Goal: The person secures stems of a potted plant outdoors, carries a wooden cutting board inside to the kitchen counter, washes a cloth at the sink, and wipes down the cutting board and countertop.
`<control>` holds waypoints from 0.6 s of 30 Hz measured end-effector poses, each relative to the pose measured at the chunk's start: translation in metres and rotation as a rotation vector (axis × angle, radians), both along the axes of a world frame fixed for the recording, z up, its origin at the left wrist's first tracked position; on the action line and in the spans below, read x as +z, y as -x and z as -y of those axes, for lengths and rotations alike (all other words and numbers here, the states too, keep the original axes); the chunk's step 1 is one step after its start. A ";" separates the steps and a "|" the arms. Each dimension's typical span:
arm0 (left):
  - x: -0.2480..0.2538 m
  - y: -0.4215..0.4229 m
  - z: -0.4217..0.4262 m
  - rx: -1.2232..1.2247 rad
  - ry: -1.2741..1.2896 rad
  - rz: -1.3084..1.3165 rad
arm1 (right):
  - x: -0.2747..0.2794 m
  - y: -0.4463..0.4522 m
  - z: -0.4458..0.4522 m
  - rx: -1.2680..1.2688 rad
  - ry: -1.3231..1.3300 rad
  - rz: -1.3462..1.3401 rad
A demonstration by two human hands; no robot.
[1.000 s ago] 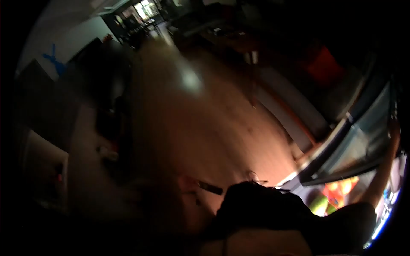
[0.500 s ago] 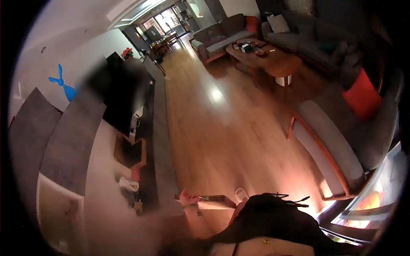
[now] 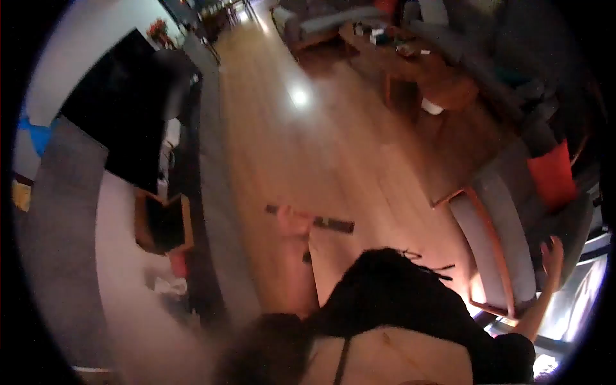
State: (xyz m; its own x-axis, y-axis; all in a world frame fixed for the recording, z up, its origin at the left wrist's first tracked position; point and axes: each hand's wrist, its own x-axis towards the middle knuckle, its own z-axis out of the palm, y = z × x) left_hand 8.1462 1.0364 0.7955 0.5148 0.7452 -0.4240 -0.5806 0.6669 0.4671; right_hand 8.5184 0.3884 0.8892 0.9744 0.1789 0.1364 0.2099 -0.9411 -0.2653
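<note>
My left hand (image 3: 294, 221) is closed round a long dark bar-like object (image 3: 333, 224), which sticks out on both sides of the fist above the wooden floor. At the right, my right hand (image 3: 552, 254) is raised with its fingers apart and nothing in it. It is in front of the grey sofa side, above a lit, glassy fridge-like unit (image 3: 571, 312) at the lower right edge. The unit's contents are too blurred to tell.
A grey armchair (image 3: 486, 237) with a wooden frame stands on the right, near a red cushion (image 3: 553, 176). Farther off is a wooden coffee table (image 3: 443, 82). Along the left run a long low cabinet (image 3: 215, 167) and a large black screen (image 3: 119, 106).
The view has brightened and tilted down. My right hand was at the lit unit's door one second ago and is now off it, fingers spread. The dark bar in my left hand now shows more clearly.
</note>
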 end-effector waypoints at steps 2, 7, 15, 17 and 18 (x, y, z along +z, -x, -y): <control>-0.007 -0.039 -0.074 0.025 0.175 0.074 | 0.005 -0.047 -0.147 0.253 -0.331 -0.176; 0.078 -0.134 -0.167 -0.082 0.093 0.161 | 0.053 -0.036 -0.533 0.980 -0.500 -0.323; 0.157 -0.246 -0.336 -0.189 0.101 0.355 | 0.059 -0.007 -0.917 1.576 -0.472 -0.617; 0.172 -0.273 -0.379 -0.201 0.077 0.335 | 0.050 -0.030 -0.977 1.478 -0.476 -0.637; 0.175 -0.283 -0.403 -0.225 0.072 0.305 | 0.034 -0.045 -1.009 1.457 -0.582 -0.804</control>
